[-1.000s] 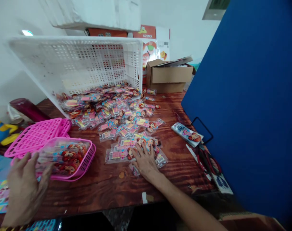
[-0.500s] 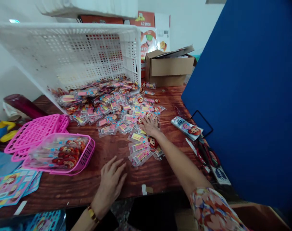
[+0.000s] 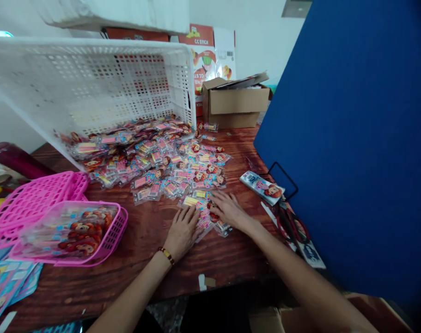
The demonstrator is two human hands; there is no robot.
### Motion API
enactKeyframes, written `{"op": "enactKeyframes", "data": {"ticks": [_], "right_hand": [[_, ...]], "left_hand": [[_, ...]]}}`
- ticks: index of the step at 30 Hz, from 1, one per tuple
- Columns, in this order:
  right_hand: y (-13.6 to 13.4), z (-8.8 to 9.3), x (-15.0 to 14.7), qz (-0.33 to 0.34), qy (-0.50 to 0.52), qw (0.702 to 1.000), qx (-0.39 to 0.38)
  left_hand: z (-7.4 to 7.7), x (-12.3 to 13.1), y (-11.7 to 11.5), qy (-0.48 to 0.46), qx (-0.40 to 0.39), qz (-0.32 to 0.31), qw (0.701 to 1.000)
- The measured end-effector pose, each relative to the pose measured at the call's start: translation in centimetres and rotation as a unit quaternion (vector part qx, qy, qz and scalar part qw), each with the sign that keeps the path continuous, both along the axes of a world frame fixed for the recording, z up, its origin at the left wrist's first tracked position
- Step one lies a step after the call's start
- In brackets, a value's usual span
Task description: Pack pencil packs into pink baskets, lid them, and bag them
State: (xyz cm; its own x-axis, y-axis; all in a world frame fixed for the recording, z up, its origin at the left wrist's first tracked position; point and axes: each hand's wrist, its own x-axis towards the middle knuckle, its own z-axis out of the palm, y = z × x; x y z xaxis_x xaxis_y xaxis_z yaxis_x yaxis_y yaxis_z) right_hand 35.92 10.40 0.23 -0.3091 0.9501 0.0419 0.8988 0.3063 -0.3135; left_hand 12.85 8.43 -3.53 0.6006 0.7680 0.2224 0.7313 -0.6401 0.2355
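Small clear packets (image 3: 204, 214) with pink and yellow contents and a red-haired doll picture lie near the front of the wooden table (image 3: 141, 259). My left hand (image 3: 183, 231), with a beaded bracelet on its wrist, rests palm down on their left edge. On their right side lies my right hand (image 3: 229, 210), fingers spread over the packets. Neither hand lifts anything. Beyond them, a large pile of similar packets (image 3: 151, 152) spills out of a tipped white basket (image 3: 102, 88). To the left, a pink basket (image 3: 118, 231) holds several packets in rows.
Pink lattice lids (image 3: 47, 194) and printed cards (image 3: 14, 282) are at the left. On the right lie a packet stack (image 3: 262, 186), red-handled scissors (image 3: 293, 224) and a large blue panel (image 3: 349, 138). A cardboard box (image 3: 236, 106) stands at the back.
My left hand has moved right and forward onto the near packets. My right hand has drawn back toward me from the pile to the same group. The view has shifted slightly.
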Motion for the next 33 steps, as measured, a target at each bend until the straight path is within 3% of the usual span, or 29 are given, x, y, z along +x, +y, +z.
{"op": "enactKeyframes", "data": {"ticks": [4, 11, 16, 19, 22, 26, 29, 33], "right_hand": [[-2.7, -1.7, -0.1, -0.032, -0.06, 0.998, -0.003], [1.4, -1.0, 1.9, -0.068, -0.063, 0.996, -0.011], [1.9, -0.7, 0.7, -0.074, -0.053, 0.994, 0.064], [0.8, -1.8, -1.8, -0.045, -0.063, 0.992, 0.095], [-0.3, -3.0, -3.8, -0.001, -0.082, 0.994, 0.073], [0.1, -3.6, -3.2, 0.015, -0.094, 0.994, 0.044], [1.6, -3.5, -1.2, 0.026, -0.096, 0.993, 0.056], [4.2, -3.3, 0.7, 0.031, -0.096, 0.994, 0.048]], "left_hand": [[0.3, 0.3, 0.0, 0.018, 0.006, 0.0, 1.0], [0.5, 2.7, 2.2, 0.009, 0.014, 0.019, 1.0], [0.7, 1.9, 3.0, -0.027, 0.033, 0.024, 0.999], [1.4, -0.5, 5.8, -0.053, 0.059, 0.122, 0.989], [2.4, -3.6, 9.9, -0.071, 0.086, 0.248, 0.962], [2.8, -6.1, 13.3, -0.06, 0.092, 0.29, 0.951], [2.2, -6.7, 13.1, -0.033, 0.08, 0.274, 0.958], [1.3, -7.2, 9.3, 0.004, 0.068, 0.26, 0.963]]}}
